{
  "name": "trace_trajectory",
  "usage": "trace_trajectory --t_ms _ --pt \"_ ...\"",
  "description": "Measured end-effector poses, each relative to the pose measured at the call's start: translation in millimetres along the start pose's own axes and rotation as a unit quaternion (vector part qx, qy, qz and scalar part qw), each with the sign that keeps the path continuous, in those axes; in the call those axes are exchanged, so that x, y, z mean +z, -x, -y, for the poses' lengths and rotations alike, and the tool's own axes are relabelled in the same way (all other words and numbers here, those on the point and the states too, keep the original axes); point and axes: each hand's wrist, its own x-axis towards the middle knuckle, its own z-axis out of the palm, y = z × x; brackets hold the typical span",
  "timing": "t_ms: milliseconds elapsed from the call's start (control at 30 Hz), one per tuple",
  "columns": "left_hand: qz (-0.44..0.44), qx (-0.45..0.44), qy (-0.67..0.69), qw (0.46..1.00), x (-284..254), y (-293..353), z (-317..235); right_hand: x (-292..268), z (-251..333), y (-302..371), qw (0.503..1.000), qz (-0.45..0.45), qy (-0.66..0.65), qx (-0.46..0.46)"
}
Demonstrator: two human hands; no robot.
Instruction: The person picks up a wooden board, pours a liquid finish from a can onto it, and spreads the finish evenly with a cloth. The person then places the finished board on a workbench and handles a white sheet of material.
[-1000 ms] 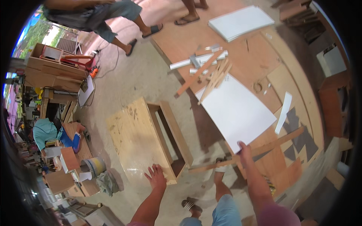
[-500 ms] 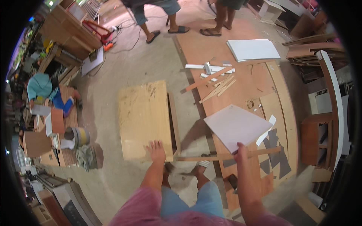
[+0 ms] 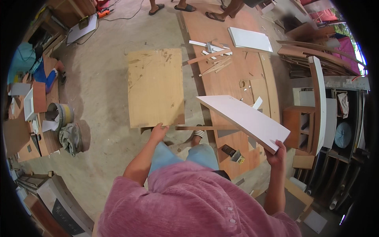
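My right hand (image 3: pixel 276 154) is closed on the near corner of a thick white-faced board (image 3: pixel 246 118). That board is tilted in the air, with its light wooden edge showing along the near side. The fingers of my left hand (image 3: pixel 159 132) are bent over the near edge of a yellowish wooden box (image 3: pixel 156 89) in front of me. Dark smudges mark the flat top of this box; its inside is hidden. Below the raised board, a large reddish plywood sheet (image 3: pixel 215 85) lies on the floor.
White and wooden strips (image 3: pixel 215 53) and flat white panels (image 3: pixel 250 39) lie on the plywood. A tool (image 3: pixel 233 153) rests at its near end. At right stands a small wooden cabinet (image 3: pixel 298 126); at left, a bucket (image 3: pixel 61 112) and a seated person (image 3: pixel 29 65). Other people's feet show ahead.
The white board has swung rightward and tipped up in my right hand. My left hand has gone from flat on the box's top to its near edge. The whole view has shifted.
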Motion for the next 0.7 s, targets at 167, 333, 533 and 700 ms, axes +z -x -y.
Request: trace_trajectory --t_ms 167,333,533,700 --pt "0.116 -0.077 0.235 0.962 -5.1 49.4 -21.0 16.9 -3.0 128.8 0.998 -0.026 0.025 -0.060" --pt "0.171 -0.109 0.566 0.799 -35.7 48.9 -98.0 39.0 -10.1 222.2 0.991 0.025 0.063 -0.112" --pt "0.486 0.044 0.603 0.631 -138.1 -22.9 -131.4 32.1 -13.9 259.6 0.971 0.144 0.104 -0.162" --pt "0.434 0.047 0.142 0.888 -201.3 17.9 -204.8 44.0 -16.9 264.5 0.917 0.110 0.237 -0.301"
